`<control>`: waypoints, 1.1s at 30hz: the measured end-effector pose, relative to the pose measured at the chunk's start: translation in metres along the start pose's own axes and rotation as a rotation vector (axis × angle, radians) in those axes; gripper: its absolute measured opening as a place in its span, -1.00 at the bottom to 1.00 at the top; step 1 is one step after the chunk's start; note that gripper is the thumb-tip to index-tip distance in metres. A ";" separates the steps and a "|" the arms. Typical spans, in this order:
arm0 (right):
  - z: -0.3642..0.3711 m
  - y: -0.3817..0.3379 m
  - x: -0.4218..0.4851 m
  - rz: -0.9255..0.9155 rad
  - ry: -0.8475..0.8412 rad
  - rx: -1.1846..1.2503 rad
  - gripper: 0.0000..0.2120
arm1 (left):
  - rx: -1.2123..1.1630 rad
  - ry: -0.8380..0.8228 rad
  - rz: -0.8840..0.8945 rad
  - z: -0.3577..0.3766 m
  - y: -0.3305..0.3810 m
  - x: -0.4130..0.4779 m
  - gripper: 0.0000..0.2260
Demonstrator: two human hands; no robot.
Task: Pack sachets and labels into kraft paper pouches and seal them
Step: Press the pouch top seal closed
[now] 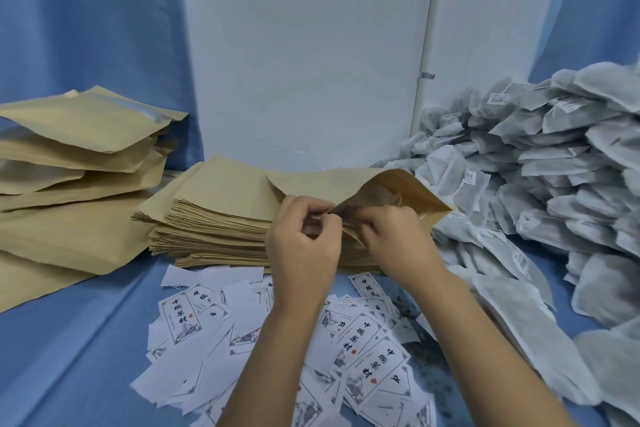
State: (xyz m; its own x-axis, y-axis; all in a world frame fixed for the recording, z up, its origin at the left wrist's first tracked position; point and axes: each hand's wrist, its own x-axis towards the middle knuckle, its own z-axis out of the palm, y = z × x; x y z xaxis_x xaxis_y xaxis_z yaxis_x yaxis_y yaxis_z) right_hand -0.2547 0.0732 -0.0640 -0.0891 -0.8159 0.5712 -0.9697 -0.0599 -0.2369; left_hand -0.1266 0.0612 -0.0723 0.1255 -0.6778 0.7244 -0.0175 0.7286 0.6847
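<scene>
A kraft paper pouch (349, 184) is lifted over the flat stack of empty pouches (214, 215), its mouth pulled apart toward me. My left hand (303, 246) pinches the near lip of the mouth. My right hand (394, 239) pinches the other lip just to the right. White printed labels (367, 350) lie scattered on the blue cloth under my forearms. A large heap of white mesh sachets (540, 184) rises on the right. The inside of the held pouch looks brown and shiny; I cannot tell whether anything is in it.
A pile of filled, puffy kraft pouches (76, 156) sits at the left on the blue cloth (86, 340). A white wall panel (304, 45) stands behind the stacks, with blue curtains on both sides.
</scene>
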 end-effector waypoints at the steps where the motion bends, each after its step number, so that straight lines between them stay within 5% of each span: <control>1: 0.000 -0.005 -0.002 0.023 0.117 0.084 -0.72 | -0.007 -0.001 -0.038 0.000 -0.001 0.001 -0.87; 4: -0.003 -0.019 -0.006 0.001 0.347 0.522 -0.68 | -0.021 0.014 -0.228 0.002 -0.004 0.004 -0.82; 7: -0.008 -0.030 -0.007 0.123 -0.156 0.867 -0.43 | -0.056 0.165 -0.458 0.004 -0.007 0.007 -0.94; 9: -0.004 -0.036 -0.009 0.228 -0.571 0.973 -0.33 | -0.312 0.259 -0.717 0.004 -0.007 0.011 -0.85; 10: 0.001 -0.038 -0.010 0.248 -0.643 1.025 -0.32 | -0.487 0.245 -0.867 0.003 -0.006 0.013 -0.82; 12: 0.011 -0.042 -0.013 0.349 -0.534 1.112 -0.40 | -0.559 0.113 -1.015 -0.002 -0.009 0.017 -0.85; 15: 0.024 -0.044 -0.014 0.601 -0.243 1.246 -0.54 | -0.276 -0.148 -1.027 -0.007 -0.011 0.019 -0.75; 18: 0.031 -0.049 -0.014 0.813 -0.073 1.442 -0.61 | -0.292 -0.319 -1.067 -0.004 -0.012 0.016 -0.63; 25: 0.038 -0.046 -0.013 0.839 0.121 1.355 -0.81 | -0.350 -0.425 -1.099 0.002 -0.010 0.014 -0.72; 33: 0.042 -0.042 -0.012 0.918 0.050 1.479 -0.89 | -0.419 -0.382 -1.117 -0.001 -0.013 0.016 -0.67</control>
State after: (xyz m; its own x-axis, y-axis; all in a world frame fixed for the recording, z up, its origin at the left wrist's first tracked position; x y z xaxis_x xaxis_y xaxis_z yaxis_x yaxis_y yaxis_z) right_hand -0.2035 0.0612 -0.0934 -0.4790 -0.8675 -0.1342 0.4020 -0.0808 -0.9121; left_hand -0.1238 0.0406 -0.0694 -0.4281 -0.8790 -0.2102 0.2385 -0.3342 0.9118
